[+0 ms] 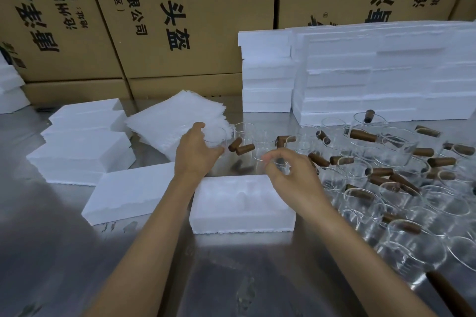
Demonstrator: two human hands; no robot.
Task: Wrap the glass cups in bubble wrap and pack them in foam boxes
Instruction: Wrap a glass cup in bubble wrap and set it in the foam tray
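Big brown cardboard boxes (pixel 180 15) with black writing fill the top of the view, from ten o'clock to two o'clock. Below them a shiny metal table (pixel 231 278) spreads across the whole bottom half. At two o'clock stands a tall pile of white foam boxes (pixel 386 72), and a lower pile of foam pieces (pixel 82 141) sits at nine o'clock. A flat foam lid (pixel 134 193) lies just left of the middle. Right in the middle, at six o'clock from the hands, sits an open foam box (pixel 242 203) with soft hollow shapes pressed into its top. A stack of white bubble wrap sheets (pixel 170 121) lies at eleven o'clock from that box, its edges fanned out. From three to five o'clock the table is crowded with glass cups (pixel 401 203). They are clear and round, and each has a brown wooden handle sticking out of its side; some stand up and some lie tipped. The left hand (pixel 198 152) reaches toward twelve o'clock and curls its fingers round one glass cup (pixel 216 136) beside the bubble wrap. The right hand (pixel 286 170) hovers just above the far edge of the open foam box, thumb and fingers bent close together; I cannot tell if it holds anything.
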